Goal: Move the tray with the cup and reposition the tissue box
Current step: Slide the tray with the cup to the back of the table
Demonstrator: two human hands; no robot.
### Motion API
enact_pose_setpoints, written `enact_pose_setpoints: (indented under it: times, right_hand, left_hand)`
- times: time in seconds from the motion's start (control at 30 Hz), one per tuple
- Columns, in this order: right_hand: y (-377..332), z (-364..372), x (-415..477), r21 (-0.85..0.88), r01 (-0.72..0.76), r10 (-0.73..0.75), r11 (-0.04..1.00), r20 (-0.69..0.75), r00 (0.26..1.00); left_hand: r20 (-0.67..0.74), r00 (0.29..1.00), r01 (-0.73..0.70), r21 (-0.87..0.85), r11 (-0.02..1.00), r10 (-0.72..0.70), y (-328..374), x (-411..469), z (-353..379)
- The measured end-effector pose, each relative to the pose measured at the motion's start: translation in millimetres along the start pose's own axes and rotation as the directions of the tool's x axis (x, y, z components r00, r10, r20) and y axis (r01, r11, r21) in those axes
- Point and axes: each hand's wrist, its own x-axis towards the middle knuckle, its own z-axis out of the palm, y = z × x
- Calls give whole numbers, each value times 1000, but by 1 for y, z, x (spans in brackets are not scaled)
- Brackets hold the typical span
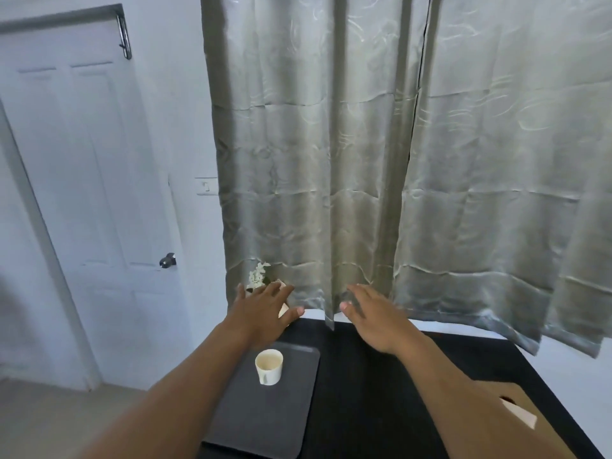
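A dark grey tray point(238, 412) lies on the left part of a black table point(371, 385). A white cup point(268, 366) stands upright on the tray's far half. At the lower right, a brown tissue box point(526, 415) with a white tissue sticking out is partly hidden behind my right forearm. My left hand point(265, 309) hovers beyond the tray's far edge, fingers spread, holding nothing. My right hand point(374, 319) is raised over the table's far middle, fingers apart and empty. Both hands are apart from the tray and the box.
A small vase with white flowers point(258, 276) stands at the table's far left corner, partly behind my left hand. Grey curtains point(397, 160) hang just behind the table. A white door point(86, 193) and bare floor point(66, 422) are to the left.
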Motion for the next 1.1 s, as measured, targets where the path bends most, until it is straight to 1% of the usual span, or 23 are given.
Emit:
enact_pose_setpoints:
  times: [0.17, 0.27, 0.37, 0.5, 0.67, 0.83, 0.93, 1.1]
  right_hand:
    - [13, 10, 48, 55, 36, -38, 998, 29, 999]
    - [25, 21, 72, 87, 28, -33, 996, 61, 998]
    - [40, 39, 88, 100, 3, -13, 995, 93, 996]
    - [53, 67, 101, 152, -37, 10, 988, 173, 985]
    - [58, 104, 106, 178, -92, 44, 980, 257, 965]
    - [60, 149, 100, 174, -190, 114, 966, 370, 922]
    - [60, 179, 96, 132, -265, 188, 955, 420, 888]
    - [59, 231, 97, 27, -413, 345, 910, 501, 794]
  left_hand:
    - [45, 997, 62, 18, 998, -63, -8, 31, 17]
    - [77, 993, 92, 32, 995, -94, -14, 53, 30]
    - [112, 987, 118, -1, 993, -117, -15, 66, 47]
    - [188, 969, 174, -56, 983, -161, -24, 71, 78]
    - [273, 937, 245, -62, 967, -220, -49, 64, 127]
    - [346, 908, 273, -60, 960, -236, -65, 50, 171]
    - [395, 887, 283, -54, 958, -240, -77, 46, 199]
    - [461, 846, 329, -53, 943, -269, -110, 46, 244]
